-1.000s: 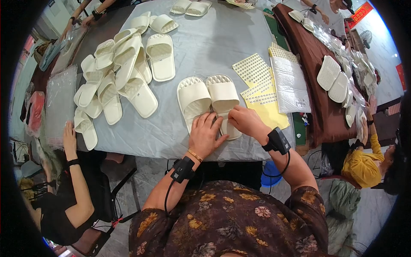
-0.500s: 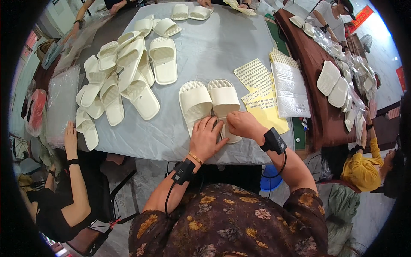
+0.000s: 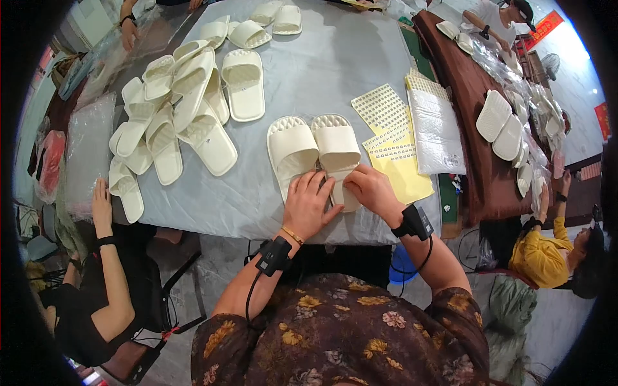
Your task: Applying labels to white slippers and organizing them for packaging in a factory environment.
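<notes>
A pair of cream slide slippers lies side by side in front of me, toes pointing away. My left hand rests open across their heel halves, fingers spread over the left slipper and the inner edge of the right slipper. At the right slipper's outer edge is my right hand, its fingers curled and pinched down at the footbed; whatever is between the fingertips is hidden. Sheets of small printed stickers on yellow backing lie just right of the slippers.
A heap of cream slippers fills the table's left side, with more slippers at the far edge. Clear plastic bags lie at far left, a white padded packet at right. Beyond, a brown-covered table holds slippers. Co-workers sit on both sides.
My right hand has turned and shifted slightly right, its fingers now lower on the slipper's edge. My left hand stays nearly in place. At the far edge, slippers have moved and a co-worker's hand has withdrawn.
</notes>
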A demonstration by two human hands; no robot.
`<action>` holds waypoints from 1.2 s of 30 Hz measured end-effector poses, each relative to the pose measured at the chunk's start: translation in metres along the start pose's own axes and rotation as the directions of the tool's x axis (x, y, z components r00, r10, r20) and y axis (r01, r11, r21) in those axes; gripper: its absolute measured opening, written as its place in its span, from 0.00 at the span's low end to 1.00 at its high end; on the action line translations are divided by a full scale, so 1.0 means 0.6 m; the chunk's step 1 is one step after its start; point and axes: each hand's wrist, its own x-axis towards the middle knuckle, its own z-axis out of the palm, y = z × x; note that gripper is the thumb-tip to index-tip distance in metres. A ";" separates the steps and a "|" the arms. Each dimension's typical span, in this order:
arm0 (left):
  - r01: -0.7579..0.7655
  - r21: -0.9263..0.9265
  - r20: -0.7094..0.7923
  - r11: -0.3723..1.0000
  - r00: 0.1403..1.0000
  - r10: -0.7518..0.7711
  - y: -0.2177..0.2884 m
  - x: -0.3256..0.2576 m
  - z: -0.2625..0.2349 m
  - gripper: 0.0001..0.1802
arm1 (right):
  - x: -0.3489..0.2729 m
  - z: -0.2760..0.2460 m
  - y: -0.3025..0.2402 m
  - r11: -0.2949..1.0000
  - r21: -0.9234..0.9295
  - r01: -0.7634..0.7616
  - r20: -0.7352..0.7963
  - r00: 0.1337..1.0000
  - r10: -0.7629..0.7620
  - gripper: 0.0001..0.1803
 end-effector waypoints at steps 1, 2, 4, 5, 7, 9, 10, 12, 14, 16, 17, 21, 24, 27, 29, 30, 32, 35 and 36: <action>-0.001 -0.005 -0.006 1.000 1.000 0.001 -0.001 -0.001 0.000 0.31 | 0.002 0.003 0.000 1.000 -0.013 0.005 -0.012 1.000 -0.005 0.04; -0.004 -0.011 -0.013 1.000 1.000 0.004 -0.001 -0.001 0.000 0.31 | 0.005 0.004 -0.001 1.000 -0.028 0.009 -0.025 1.000 -0.009 0.03; -0.002 -0.017 -0.004 1.000 1.000 0.002 0.000 -0.002 0.002 0.31 | 0.003 0.009 -0.001 0.999 -0.034 0.020 -0.028 0.999 -0.021 0.03; -0.002 -0.020 0.001 1.000 1.000 0.002 0.000 0.000 0.002 0.31 | 0.003 0.011 0.001 0.999 -0.042 0.035 -0.035 0.999 -0.036 0.04; -0.001 -0.029 0.007 1.000 1.000 0.001 0.000 0.002 0.004 0.31 | -0.002 0.020 0.006 0.998 -0.058 0.031 -0.030 0.999 -0.032 0.04; -0.001 -0.025 -0.004 1.000 1.000 0.001 0.001 0.003 -0.004 0.31 | 0.001 0.020 0.003 0.996 -0.078 0.047 -0.033 0.998 -0.049 0.04; -0.002 -0.023 -0.010 1.000 1.000 0.002 0.002 0.004 -0.007 0.31 | 0.001 0.019 0.002 0.998 -0.045 0.045 -0.040 0.998 -0.046 0.04; 0.000 -0.026 -0.009 1.000 1.000 0.000 0.000 0.005 -0.005 0.31 | 0.004 0.014 0.005 0.999 -0.009 0.036 -0.043 0.998 -0.036 0.04; 0.003 -0.019 0.002 1.000 1.000 -0.003 -0.001 0.006 -0.003 0.31 | 0.010 0.001 0.010 0.935 0.270 -0.229 0.003 0.972 0.237 0.04; 0.005 -0.019 0.003 1.000 1.000 -0.005 -0.004 0.006 0.000 0.31 | 0.021 -0.007 0.013 0.932 0.260 -0.254 0.039 0.967 0.252 0.05; 0.005 -0.018 0.002 1.000 1.000 -0.005 -0.005 0.006 0.002 0.31 | 0.025 -0.007 0.014 0.958 0.196 -0.211 0.054 0.977 0.204 0.05; 0.007 -0.025 0.001 1.000 1.000 -0.007 -0.003 0.002 0.002 0.30 | 0.039 -0.011 0.005 0.993 0.042 -0.108 0.125 0.987 0.102 0.06; 0.002 -0.018 0.014 1.000 1.000 -0.002 -0.003 0.000 0.003 0.30 | 0.046 -0.007 0.000 0.993 -0.073 -0.095 0.155 0.982 0.106 0.07; 0.010 -0.004 0.024 1.000 1.000 -0.010 -0.001 -0.003 0.000 0.30 | 0.050 -0.004 -0.007 0.978 -0.171 -0.117 0.220 0.964 0.153 0.07; 0.010 0.000 0.019 1.000 1.000 -0.010 0.000 -0.003 -0.001 0.30 | 0.053 -0.001 -0.007 0.975 -0.192 -0.115 0.229 0.960 0.159 0.07; 0.011 0.001 0.020 1.000 1.000 -0.011 0.000 -0.003 0.000 0.30 | 0.055 0.000 -0.008 0.970 -0.214 -0.113 0.237 0.958 0.164 0.07; 0.004 -0.010 0.003 1.000 1.000 -0.004 -0.001 -0.001 0.002 0.30 | 0.056 0.003 -0.007 0.968 -0.218 -0.125 0.232 0.957 0.176 0.07; 0.022 -0.019 0.015 1.000 1.000 -0.022 0.001 0.006 -0.001 0.30 | 0.055 0.011 -0.003 0.968 -0.181 -0.173 0.150 0.968 0.201 0.07; 0.017 -0.018 0.010 1.000 1.000 -0.017 0.000 0.008 0.000 0.30 | 0.053 0.013 0.000 0.970 -0.134 -0.203 0.076 0.974 0.214 0.07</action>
